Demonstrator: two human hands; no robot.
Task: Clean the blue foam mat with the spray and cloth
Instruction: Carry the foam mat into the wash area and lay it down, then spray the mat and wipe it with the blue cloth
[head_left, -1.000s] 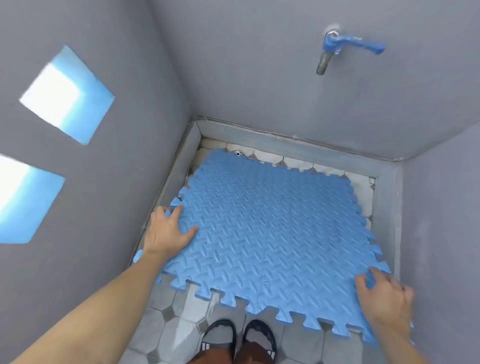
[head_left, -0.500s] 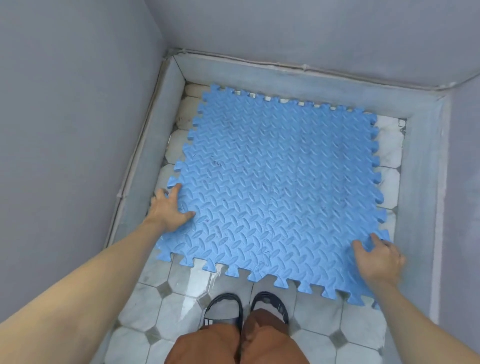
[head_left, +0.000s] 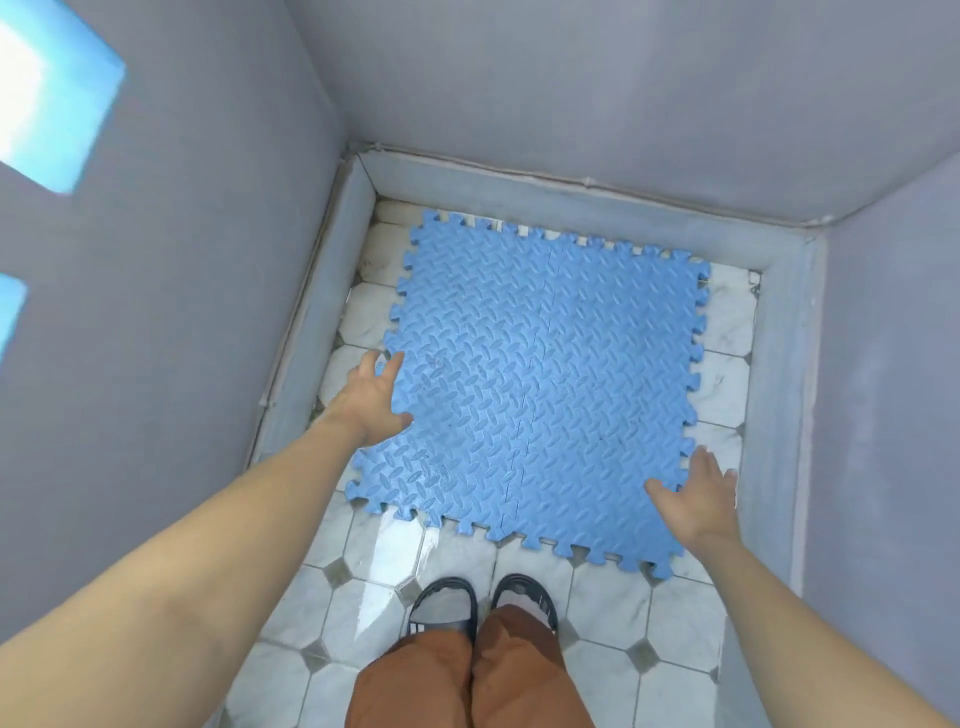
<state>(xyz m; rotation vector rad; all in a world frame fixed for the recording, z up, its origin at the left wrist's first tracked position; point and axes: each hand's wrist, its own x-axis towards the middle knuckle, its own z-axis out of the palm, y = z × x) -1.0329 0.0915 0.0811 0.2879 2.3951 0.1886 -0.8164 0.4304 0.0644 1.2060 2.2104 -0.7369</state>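
We recorded the blue foam mat lying flat on the tiled floor of a small walled stall, set in the far part of the floor near the back curb. Its interlocking toothed edges were visible on all four sides, and a seam ran down its middle from far edge to near edge. The surface carried a raised diamond-plate pattern with a few faint dark marks on the left half.

We noted the left hand at the mat's left edge, fingers straight and spread. Its thumb lay over the blue surface, while the fingertips reached past the edge toward the floor tiles. Whether the palm actually pressed on the mat we could not tell. This grip was spread and held nothing.

The right hand was over the mat's near right corner, fingers straight and fanned out, thumb pointing inward over the foam. Its grip was likewise spread, pinching nothing; contact with the mat could not be confirmed.

Floor tiles were pale with small dark diamond insets and looked glossy near the mat's front edge. We saw two feet in black sandals just in front of the mat, below orange-brown trousers. Grey walls enclosed the stall, and two bright openings showed in the left wall.
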